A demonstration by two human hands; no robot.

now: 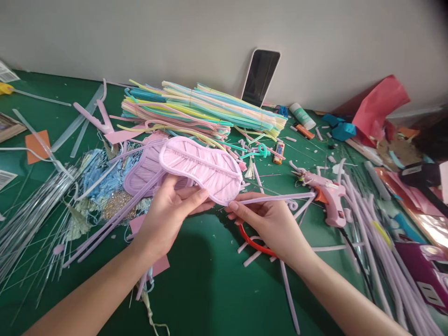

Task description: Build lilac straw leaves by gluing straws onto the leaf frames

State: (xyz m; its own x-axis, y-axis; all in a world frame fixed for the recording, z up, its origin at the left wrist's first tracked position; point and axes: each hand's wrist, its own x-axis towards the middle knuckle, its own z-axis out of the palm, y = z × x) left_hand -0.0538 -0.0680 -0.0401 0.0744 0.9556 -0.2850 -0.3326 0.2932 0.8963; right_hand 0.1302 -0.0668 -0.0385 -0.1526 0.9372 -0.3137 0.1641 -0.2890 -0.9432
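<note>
My left hand (171, 207) holds a lilac pipe-cleaner piece (201, 168), shaped like a leaf or feather with slanted veins, thumb in front and fingers behind. The piece is raised above the table. At its lower right end, my right hand (271, 221) pinches a lilac pipe cleaner (296, 197), whose free length runs off to the right above the hand. A similar lilac piece (140, 172) lies behind my left hand, partly hidden, with long stems (114, 226) trailing to the lower left. Beneath my right hand a red curved handle (255, 245) shows; the rest is hidden.
Bundled pastel pipe cleaners (210, 109) lie along the wall, near a leaning phone (262, 77). To the right are a pink glue gun (327, 193), loose lilac pipe cleaners (378, 238) and a purple box (420, 266). Blue tassels (101, 175) and silvery wires (38, 210) spread left.
</note>
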